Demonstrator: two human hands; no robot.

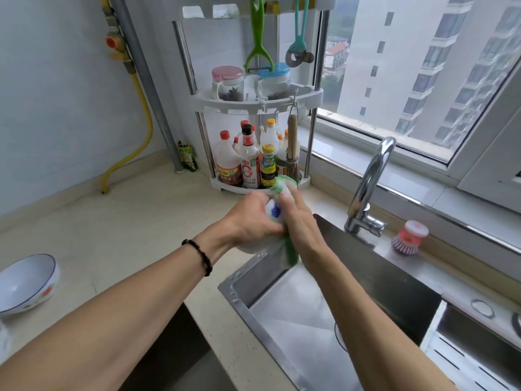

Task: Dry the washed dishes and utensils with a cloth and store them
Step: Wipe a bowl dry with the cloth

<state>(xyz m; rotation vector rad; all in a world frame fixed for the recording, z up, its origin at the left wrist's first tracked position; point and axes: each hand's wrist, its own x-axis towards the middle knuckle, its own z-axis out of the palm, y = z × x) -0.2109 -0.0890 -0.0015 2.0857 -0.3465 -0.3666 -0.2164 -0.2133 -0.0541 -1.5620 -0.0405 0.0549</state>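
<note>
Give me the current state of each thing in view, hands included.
Left hand: gripping the small bowl.
Right hand: pressing cloth on it.
Small bowl: held above sink edge.
Cloth: wrapped around bowl.
Large bowl: tilted on counter.
Faucet: not running.

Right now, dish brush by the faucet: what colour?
Pink body, purple bristles; head view.

Printed labels show on the sauce bottles [251, 162] crowding the bottom tier of the corner rack [307, 180] at the far side of the counter, and on a green packet [187, 156] standing against the wall to their left. All carry characters too small and blurred to read. A blue mark on the bowl [255, 246] held over the sink is equally illegible.
</note>
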